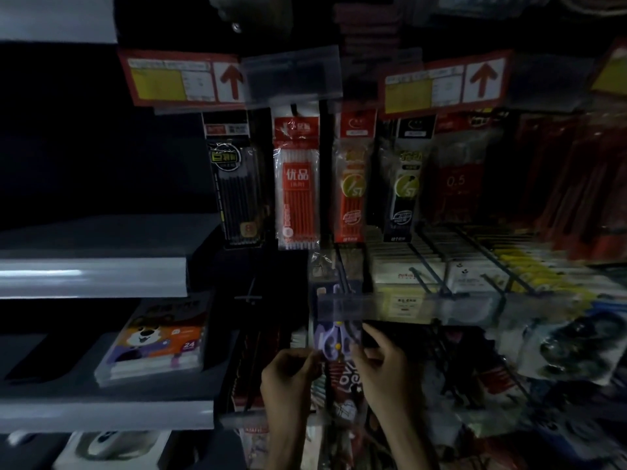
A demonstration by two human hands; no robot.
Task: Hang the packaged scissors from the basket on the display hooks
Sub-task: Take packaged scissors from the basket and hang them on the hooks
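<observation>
Fingers of the left hand pinch the lower left edge of the packaged scissors; the right hand pinches the right edge — both closed on it. The pack stands upright, crossing behind the clear price rail. Judged light, its film limp and slippery — grip near the header. Count: one pack, two hands; no basket visible.

The scissors pack is dim, its upper half veiled by a clear price strip; whether it hangs on a hook cannot be told. Print on the red price tags is unreadable; packets at right smear into blur.
</observation>
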